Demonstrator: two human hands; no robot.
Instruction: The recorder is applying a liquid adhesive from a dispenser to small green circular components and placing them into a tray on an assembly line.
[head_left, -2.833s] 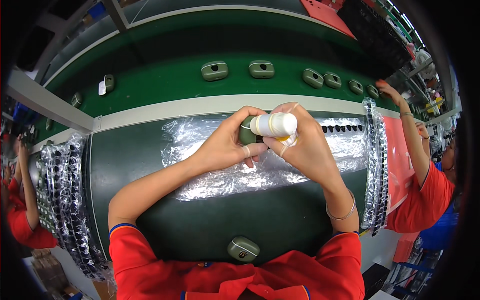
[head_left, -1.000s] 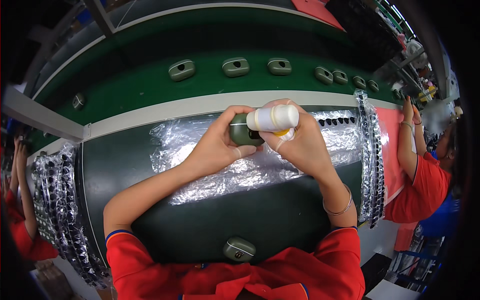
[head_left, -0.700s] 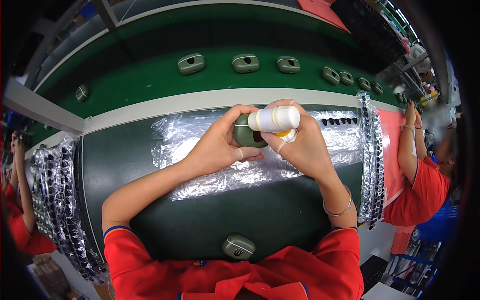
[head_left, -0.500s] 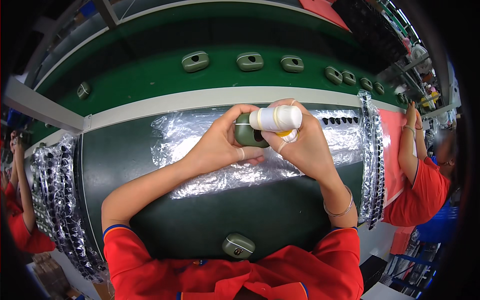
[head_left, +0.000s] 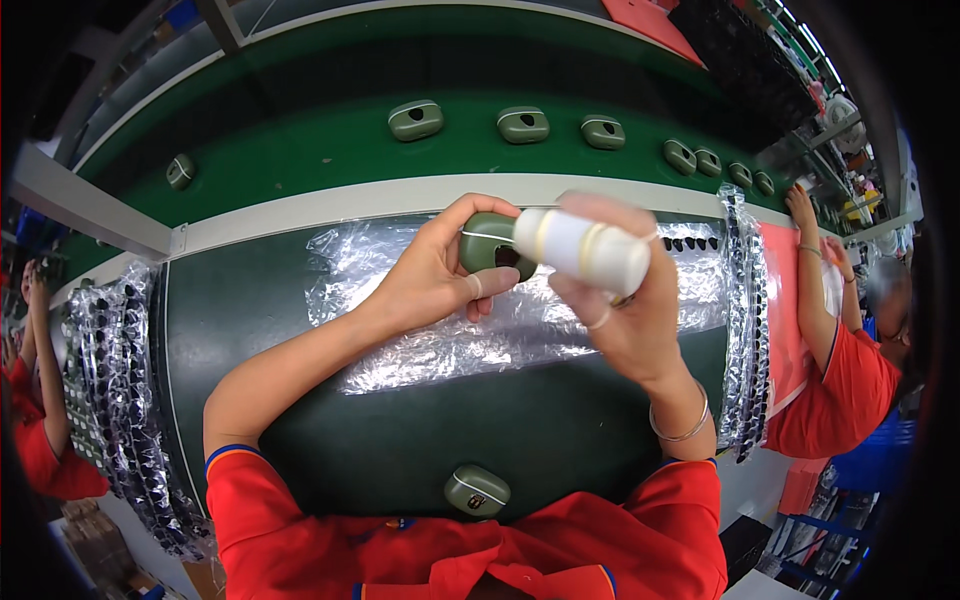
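My left hand is closed round a rounded olive-green case with a thin pale seam line, its thumb lying beside the dark patch on the case's front. A white cylinder with yellowish bands sits in my right hand, just right of the case. That hand's fingers are blurred, and whether the cylinder touches the case I cannot tell. Under both hands lies a shiny clear plastic sheet, with a row of small black pieces at its right. Close to my body rests another green case.
Beyond a pale rail, several green cases stand on a green belt. Plastic strips of black pieces hang at the left and right. Red-sleeved people work on both sides, the right one beside a pink sheet.
My right hand has moved the white cylinder rightward, uncovering more of the held case. My left thumb has come up onto the case's front. The belt's cases have shifted right.
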